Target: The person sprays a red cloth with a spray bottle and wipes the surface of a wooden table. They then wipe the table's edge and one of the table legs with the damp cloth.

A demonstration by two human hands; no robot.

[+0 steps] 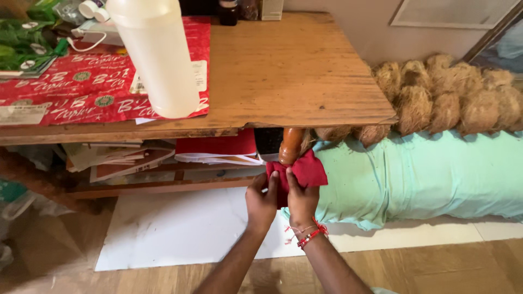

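Both my hands hold a red cloth [308,170] wrapped around the turned wooden leg [291,145] of a wooden table [294,71]. My left hand [261,204] grips the cloth's left side, thumb up against it. My right hand [301,200], with red thread bands on its wrist, pinches the cloth from the right and below. The leg's lower part is hidden behind the cloth and my hands.
A tall white plastic bottle [158,54] stands on red printed paper [71,87] on the tabletop. Papers and books [141,155] fill the shelf below. Several coconuts [452,92] lie on a light green covered mattress [425,174]. A white sheet [180,228] covers the wooden floor.
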